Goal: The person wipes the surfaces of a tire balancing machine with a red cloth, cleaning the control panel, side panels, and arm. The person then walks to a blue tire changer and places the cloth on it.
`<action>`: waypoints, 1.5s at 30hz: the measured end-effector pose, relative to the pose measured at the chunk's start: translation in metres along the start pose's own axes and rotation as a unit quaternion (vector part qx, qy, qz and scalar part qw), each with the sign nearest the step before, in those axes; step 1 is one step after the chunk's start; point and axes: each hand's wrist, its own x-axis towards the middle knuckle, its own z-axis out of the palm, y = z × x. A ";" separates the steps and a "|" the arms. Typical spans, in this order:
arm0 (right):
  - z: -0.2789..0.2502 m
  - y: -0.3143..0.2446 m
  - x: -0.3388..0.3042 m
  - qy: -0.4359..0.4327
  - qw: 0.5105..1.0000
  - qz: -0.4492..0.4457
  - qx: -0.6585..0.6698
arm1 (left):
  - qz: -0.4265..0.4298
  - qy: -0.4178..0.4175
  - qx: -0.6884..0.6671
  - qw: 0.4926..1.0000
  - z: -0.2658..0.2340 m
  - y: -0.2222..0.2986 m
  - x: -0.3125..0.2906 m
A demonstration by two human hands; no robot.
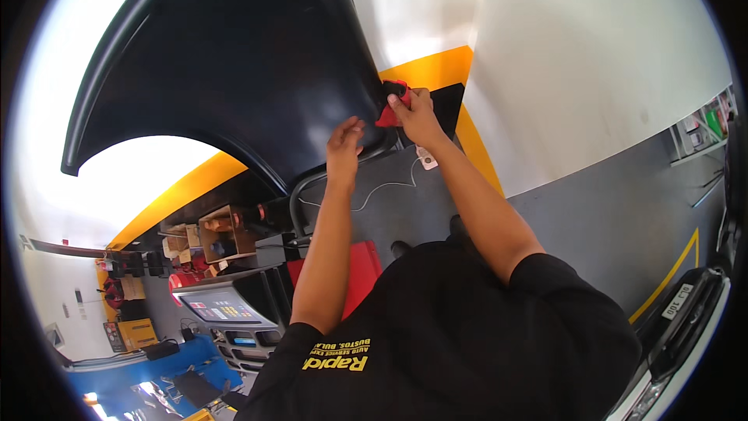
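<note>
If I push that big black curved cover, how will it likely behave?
The cover will probably stay stiff, since its broad surface curves into a rounded rim. It may feel slippery, judging by its smooth sheen. It could also move together with the bent black tube that runs near its lower edge.

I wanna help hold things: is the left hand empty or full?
Empty: the left hand has loosely curled fingers, nothing showing between them.
</note>
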 end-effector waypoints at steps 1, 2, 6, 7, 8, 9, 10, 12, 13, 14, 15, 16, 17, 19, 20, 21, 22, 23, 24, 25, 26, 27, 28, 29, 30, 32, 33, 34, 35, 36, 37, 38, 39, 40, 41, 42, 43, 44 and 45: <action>-0.012 -0.017 -0.003 -0.026 0.992 0.059 0.110 | -0.015 0.008 -0.025 1.000 0.003 0.003 0.005; -0.022 -0.035 -0.011 -0.053 0.967 0.116 0.221 | -0.074 -0.034 -0.090 0.993 0.005 0.000 0.006; -0.053 -0.033 -0.005 -0.064 0.908 0.169 0.377 | -0.193 -0.217 -0.284 0.914 0.038 0.013 0.002; -0.072 -0.059 -0.008 -0.118 0.908 0.175 0.362 | -0.196 -0.248 -0.315 0.895 0.041 0.024 -0.003; -0.084 -0.075 -0.005 -0.118 0.911 0.152 0.364 | -0.170 -0.245 -0.331 0.895 0.050 0.041 -0.006; -0.090 -0.087 -0.002 -0.121 0.913 0.132 0.366 | -0.145 -0.237 -0.349 0.895 0.059 0.057 -0.007; -0.093 -0.101 0.000 -0.130 0.914 0.113 0.368 | -0.120 -0.223 -0.367 0.895 0.062 0.068 -0.006; -0.092 -0.120 0.003 -0.142 0.912 0.035 0.384 | -0.084 -0.193 -0.421 0.882 0.059 0.073 0.008; -0.095 -0.121 0.003 -0.145 0.919 -0.016 0.367 | -0.068 -0.188 -0.445 0.873 0.058 0.074 0.014; -0.094 -0.113 0.006 -0.168 0.880 0.001 0.444 | -0.052 -0.183 -0.467 0.864 0.056 0.076 0.016; -0.094 -0.109 0.008 -0.187 0.836 0.024 0.516 | -0.048 -0.161 -0.463 0.870 0.054 0.092 0.003; -0.094 -0.106 0.007 -0.174 0.824 0.027 0.539 | -0.016 -0.150 -0.464 0.873 0.054 0.088 0.002; -0.095 -0.105 0.002 -0.159 0.811 0.030 0.562 | 0.016 -0.141 -0.464 0.874 0.054 0.083 0.002; -0.097 -0.104 -0.008 -0.133 0.771 0.081 0.617 | 0.033 -0.132 -0.458 0.878 0.045 0.067 -0.001; -0.096 -0.100 -0.009 -0.077 0.776 0.123 0.614 | 0.018 -0.139 -0.455 0.879 0.038 0.051 0.001; -0.099 -0.093 -0.006 -0.019 0.779 0.161 0.605 | 0.004 -0.149 -0.453 0.879 0.036 0.044 0.002; -0.102 -0.086 -0.002 0.040 0.779 0.196 0.594 | -0.021 -0.139 -0.445 0.884 0.036 0.036 0.001; -0.105 -0.079 0.002 0.012 0.838 0.099 0.536 | -0.047 -0.129 -0.437 0.889 0.036 0.030 -0.003; -0.104 -0.102 0.007 0.021 0.871 0.048 0.489 | -0.073 -0.120 -0.425 0.894 0.035 0.028 -0.003; -0.098 -0.111 0.021 0.030 0.927 -0.016 0.373 | -0.059 -0.112 -0.401 0.907 0.036 0.032 -0.001; -0.092 -0.119 0.034 0.056 0.964 -0.075 0.250 | -0.049 -0.104 -0.379 0.918 0.038 0.037 0.000; -0.080 -0.151 0.046 0.080 0.960 -0.228 0.140 | -0.043 -0.089 -0.358 0.928 0.036 0.039 0.001; -0.067 -0.180 0.059 0.133 0.919 -0.370 0.030 | -0.028 -0.087 -0.317 0.944 0.034 0.043 0.004; -0.052 -0.193 0.069 0.102 0.939 -0.325 0.037 | -0.016 -0.086 -0.279 0.956 0.029 0.051 0.007; -0.035 -0.196 0.081 0.141 0.943 -0.302 0.016 | -0.006 -0.083 -0.243 0.966 0.024 0.053 0.008; -0.020 -0.187 0.093 0.013 0.975 -0.177 0.133 | 0.007 -0.118 -0.221 0.968 0.017 0.041 0.014; -0.006 -0.183 0.087 0.054 0.968 -0.183 0.164 | 0.000 -0.106 -0.225 0.969 0.013 0.024 0.016; 0.005 -0.177 0.083 0.094 0.958 -0.187 0.195 | -0.015 -0.093 -0.240 0.966 0.012 0.007 0.017; 0.012 -0.167 0.081 0.135 0.947 -0.189 0.221 | -0.031 -0.083 -0.256 0.963 0.015 -0.009 0.017; 0.019 -0.152 0.081 0.180 0.935 -0.188 0.242 | -0.050 -0.079 -0.273 0.957 0.019 -0.027 0.018; 0.024 -0.130 0.083 0.203 0.937 -0.201 0.202 | -0.071 -0.079 -0.268 0.958 0.022 -0.049 0.020; 0.027 -0.109 0.086 0.225 0.935 -0.220 0.160 | -0.091 -0.077 -0.282 0.952 0.029 -0.073 0.019; 0.032 -0.090 0.081 0.210 0.954 -0.173 0.129 | -0.104 -0.079 -0.296 0.946 0.035 -0.100 0.022; 0.038 -0.071 0.068 0.195 0.968 -0.122 0.098 | -0.119 -0.079 -0.306 0.941 0.042 -0.128 0.022; 0.061 -0.055 0.056 0.183 0.974 -0.107 0.082 | -0.148 -0.063 -0.331 0.930 0.043 -0.155 0.019; 0.082 -0.046 0.043 0.153 0.983 -0.063 0.083 | -0.167 -0.042 -0.339 0.925 0.041 -0.177 0.017; 0.098 -0.026 0.037 0.142 0.986 -0.048 0.076 | -0.187 -0.029 -0.343 0.920 0.045 -0.195 0.011; 0.114 -0.003 0.031 0.132 0.988 -0.033 0.067 | -0.207 -0.019 -0.347 0.914 0.049 -0.213 0.005; 0.129 0.025 0.022 0.108 0.990 -0.002 0.086 | -0.233 -0.027 -0.357 0.904 0.053 -0.235 0.004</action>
